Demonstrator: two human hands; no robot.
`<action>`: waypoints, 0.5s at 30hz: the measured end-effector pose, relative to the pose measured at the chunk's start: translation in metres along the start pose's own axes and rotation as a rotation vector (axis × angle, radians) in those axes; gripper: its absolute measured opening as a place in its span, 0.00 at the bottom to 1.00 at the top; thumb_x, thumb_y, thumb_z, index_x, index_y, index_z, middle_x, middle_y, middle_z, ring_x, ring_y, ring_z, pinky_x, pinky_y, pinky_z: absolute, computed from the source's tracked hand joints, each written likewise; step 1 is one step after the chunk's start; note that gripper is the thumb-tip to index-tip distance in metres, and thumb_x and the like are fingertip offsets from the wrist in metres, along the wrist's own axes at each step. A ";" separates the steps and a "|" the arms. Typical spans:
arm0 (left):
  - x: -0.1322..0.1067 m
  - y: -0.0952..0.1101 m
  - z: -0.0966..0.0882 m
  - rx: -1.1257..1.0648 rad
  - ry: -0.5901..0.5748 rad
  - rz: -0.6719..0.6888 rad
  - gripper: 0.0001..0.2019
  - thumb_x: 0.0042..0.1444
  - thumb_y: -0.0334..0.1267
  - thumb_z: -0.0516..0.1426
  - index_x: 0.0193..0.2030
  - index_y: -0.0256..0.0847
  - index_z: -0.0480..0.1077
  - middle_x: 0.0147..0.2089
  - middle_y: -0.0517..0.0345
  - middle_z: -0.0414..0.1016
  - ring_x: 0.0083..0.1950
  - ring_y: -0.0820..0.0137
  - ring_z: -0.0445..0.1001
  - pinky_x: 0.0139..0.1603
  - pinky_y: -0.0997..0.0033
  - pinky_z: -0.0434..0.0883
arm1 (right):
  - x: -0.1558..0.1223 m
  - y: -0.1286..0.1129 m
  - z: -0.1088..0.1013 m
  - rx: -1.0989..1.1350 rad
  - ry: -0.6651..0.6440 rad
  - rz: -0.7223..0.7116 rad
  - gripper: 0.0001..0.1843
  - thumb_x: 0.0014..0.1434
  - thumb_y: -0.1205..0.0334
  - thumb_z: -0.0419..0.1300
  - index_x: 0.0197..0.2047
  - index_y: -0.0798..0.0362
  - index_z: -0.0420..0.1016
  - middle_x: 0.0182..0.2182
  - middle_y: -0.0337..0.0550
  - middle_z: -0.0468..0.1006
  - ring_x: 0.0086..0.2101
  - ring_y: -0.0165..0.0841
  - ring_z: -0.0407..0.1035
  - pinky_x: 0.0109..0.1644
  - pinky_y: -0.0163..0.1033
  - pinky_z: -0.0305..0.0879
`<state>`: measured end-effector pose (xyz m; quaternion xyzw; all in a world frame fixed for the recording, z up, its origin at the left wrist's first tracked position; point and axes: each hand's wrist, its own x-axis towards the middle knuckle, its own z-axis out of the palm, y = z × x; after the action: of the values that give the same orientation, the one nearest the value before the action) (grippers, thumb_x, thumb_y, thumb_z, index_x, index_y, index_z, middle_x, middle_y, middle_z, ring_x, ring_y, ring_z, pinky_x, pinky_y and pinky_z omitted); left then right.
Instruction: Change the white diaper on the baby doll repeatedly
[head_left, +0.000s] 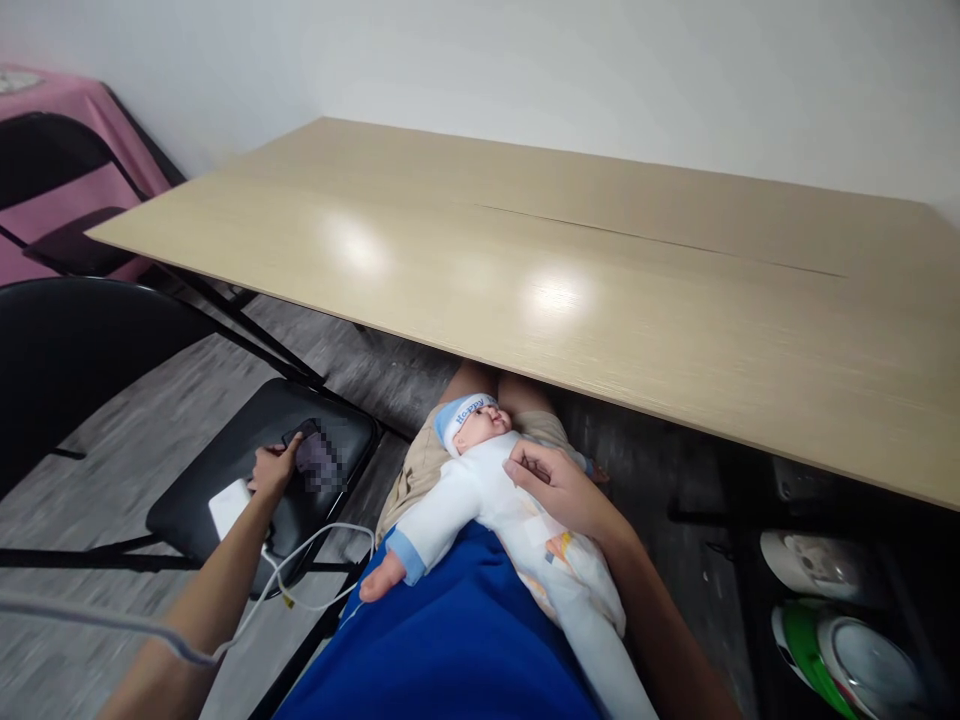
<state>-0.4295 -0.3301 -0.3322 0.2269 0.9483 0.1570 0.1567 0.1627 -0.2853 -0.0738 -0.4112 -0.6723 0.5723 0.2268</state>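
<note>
Left hand [276, 466] clamped on phone [316, 456] over chair seat [225, 460]. Right hand [553, 486] rests curled on doll [493, 488]; cannot tell if gripping. Doll lies on lap [416, 465], head near table [465, 250]'s near edge. Best steady doll lightly, keep cable [142, 625] slack.

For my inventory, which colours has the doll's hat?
The hat is light blue and white, with blue lettering; the head view shows it.

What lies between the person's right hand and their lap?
The baby doll: in the head view it lies on the lap, with the right hand over its chest.
</note>
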 end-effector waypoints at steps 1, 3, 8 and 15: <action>-0.004 -0.002 0.001 -0.018 0.001 -0.028 0.34 0.68 0.69 0.57 0.60 0.36 0.71 0.58 0.30 0.82 0.65 0.31 0.79 0.70 0.21 0.65 | 0.000 0.000 0.000 -0.004 -0.001 0.001 0.23 0.77 0.41 0.60 0.34 0.48 0.70 0.29 0.33 0.65 0.31 0.33 0.58 0.35 0.41 0.53; -0.012 -0.004 0.005 -0.053 0.008 -0.048 0.37 0.65 0.70 0.59 0.63 0.39 0.70 0.61 0.34 0.82 0.70 0.33 0.76 0.74 0.27 0.63 | 0.000 0.000 0.000 -0.009 -0.003 0.001 0.23 0.77 0.42 0.60 0.34 0.48 0.70 0.29 0.33 0.65 0.31 0.32 0.58 0.36 0.40 0.53; -0.032 -0.007 0.011 -0.092 0.025 -0.012 0.43 0.56 0.72 0.65 0.67 0.43 0.68 0.67 0.36 0.79 0.76 0.35 0.69 0.78 0.32 0.60 | -0.001 -0.002 0.000 0.003 0.009 -0.003 0.23 0.77 0.42 0.60 0.35 0.48 0.70 0.29 0.33 0.64 0.31 0.33 0.58 0.35 0.40 0.53; -0.040 -0.010 0.009 -0.061 0.012 0.051 0.46 0.55 0.74 0.65 0.69 0.42 0.67 0.69 0.36 0.77 0.76 0.33 0.68 0.77 0.33 0.60 | -0.002 -0.004 -0.001 -0.002 0.018 -0.010 0.23 0.76 0.41 0.60 0.34 0.48 0.70 0.28 0.33 0.63 0.30 0.32 0.57 0.35 0.41 0.53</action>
<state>-0.3958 -0.3556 -0.3346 0.2454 0.9379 0.1910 0.1537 0.1634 -0.2866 -0.0695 -0.4132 -0.6730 0.5665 0.2353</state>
